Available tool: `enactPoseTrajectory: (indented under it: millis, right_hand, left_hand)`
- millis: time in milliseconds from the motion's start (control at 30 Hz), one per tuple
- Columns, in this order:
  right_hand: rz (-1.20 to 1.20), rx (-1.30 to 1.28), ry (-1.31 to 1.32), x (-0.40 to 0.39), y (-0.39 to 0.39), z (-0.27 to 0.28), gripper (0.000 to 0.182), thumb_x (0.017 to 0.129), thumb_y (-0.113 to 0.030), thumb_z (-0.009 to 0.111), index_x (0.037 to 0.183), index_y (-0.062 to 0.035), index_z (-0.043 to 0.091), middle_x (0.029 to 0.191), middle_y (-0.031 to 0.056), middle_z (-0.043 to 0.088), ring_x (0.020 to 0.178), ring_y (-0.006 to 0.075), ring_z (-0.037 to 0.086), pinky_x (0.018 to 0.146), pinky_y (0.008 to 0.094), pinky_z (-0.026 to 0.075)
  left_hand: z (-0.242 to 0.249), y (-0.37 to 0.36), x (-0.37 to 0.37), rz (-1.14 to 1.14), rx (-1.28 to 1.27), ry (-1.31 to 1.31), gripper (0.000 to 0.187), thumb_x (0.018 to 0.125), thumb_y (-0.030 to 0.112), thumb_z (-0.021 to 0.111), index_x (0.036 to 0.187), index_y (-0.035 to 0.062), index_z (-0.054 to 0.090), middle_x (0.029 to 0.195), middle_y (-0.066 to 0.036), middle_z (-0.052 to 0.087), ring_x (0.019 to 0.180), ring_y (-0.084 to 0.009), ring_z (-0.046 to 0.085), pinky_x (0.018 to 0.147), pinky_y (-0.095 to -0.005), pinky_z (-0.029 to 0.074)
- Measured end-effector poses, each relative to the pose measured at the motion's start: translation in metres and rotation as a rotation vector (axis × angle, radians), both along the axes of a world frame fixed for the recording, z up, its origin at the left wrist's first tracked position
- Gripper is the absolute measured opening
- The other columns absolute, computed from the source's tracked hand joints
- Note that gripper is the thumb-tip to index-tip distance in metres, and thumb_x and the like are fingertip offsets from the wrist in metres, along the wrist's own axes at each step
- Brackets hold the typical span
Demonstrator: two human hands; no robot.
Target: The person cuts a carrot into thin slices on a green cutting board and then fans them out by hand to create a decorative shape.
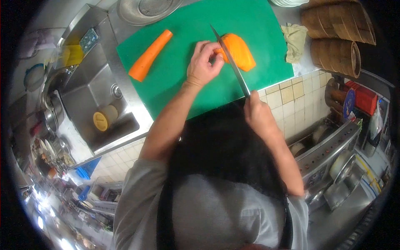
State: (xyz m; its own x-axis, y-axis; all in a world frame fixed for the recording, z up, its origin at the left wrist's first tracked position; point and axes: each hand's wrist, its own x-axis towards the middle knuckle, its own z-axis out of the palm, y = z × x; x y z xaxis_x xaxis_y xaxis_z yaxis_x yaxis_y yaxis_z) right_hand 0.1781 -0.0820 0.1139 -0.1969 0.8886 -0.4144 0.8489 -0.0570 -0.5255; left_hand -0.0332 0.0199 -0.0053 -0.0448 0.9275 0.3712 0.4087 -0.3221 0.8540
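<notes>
Pinching a carrot piece (223, 54) beside the knife (236, 71), the left hand (205, 63) curls; the right hand (257, 111) clasps the handle near the green board's (183, 93) near edge.

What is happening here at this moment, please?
A person is slicing what looks like carrot on a green cutting board. The right hand grips the handle of a long knife, and the left hand steadies the piece being cut, beside the blade. Orange slices lie together on the blade's other side. A long carrot lies apart on the board, to the left of the left hand.
</notes>
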Motion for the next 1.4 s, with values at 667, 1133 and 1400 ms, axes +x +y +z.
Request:
enactPoseTrajectory:
  millis: [667, 1133, 1400]
  right_hand:
    - [0.037, -0.04, 0.08, 0.007, 0.001, -0.011, 0.021, 0.095, 0.002, 0.058, 0.108, 0.0063, 0.043, 0.072, 0.0329, 0.064, 0.075, 0.0565, 0.066, 0.064, 0.0626, 0.051]
    - [0.081, -0.063, 0.066, -0.008, 0.033, -0.056, 0.02, 0.095, 0.0, 0.057, 0.109, 0.008, 0.044, 0.077, 0.0354, 0.066, 0.078, 0.0562, 0.068, 0.068, 0.0625, 0.055]
    - [0.074, -0.021, 0.137, -0.009, 0.044, -0.069, 0.018, 0.097, -0.001, 0.056, 0.109, 0.0064, 0.045, 0.081, 0.0359, 0.065, 0.081, 0.0565, 0.066, 0.071, 0.0619, 0.052]
  left_hand:
    - [0.009, 0.001, -0.002, 0.016, -0.076, -0.034, 0.015, 0.095, 0.008, 0.072, 0.109, 0.0047, 0.072, 0.109, -0.012, 0.068, 0.082, -0.0215, 0.07, 0.074, -0.0333, 0.059]
    - [0.003, 0.0, 0.001, 0.053, -0.057, -0.028, 0.019, 0.093, 0.008, 0.073, 0.112, 0.0095, 0.072, 0.112, -0.011, 0.069, 0.086, -0.0238, 0.072, 0.075, -0.0342, 0.061]
    - [0.0, 0.0, -0.002, 0.031, -0.013, 0.014, 0.017, 0.092, 0.002, 0.073, 0.109, 0.005, 0.07, 0.108, -0.011, 0.067, 0.077, -0.0163, 0.067, 0.066, -0.0299, 0.057]
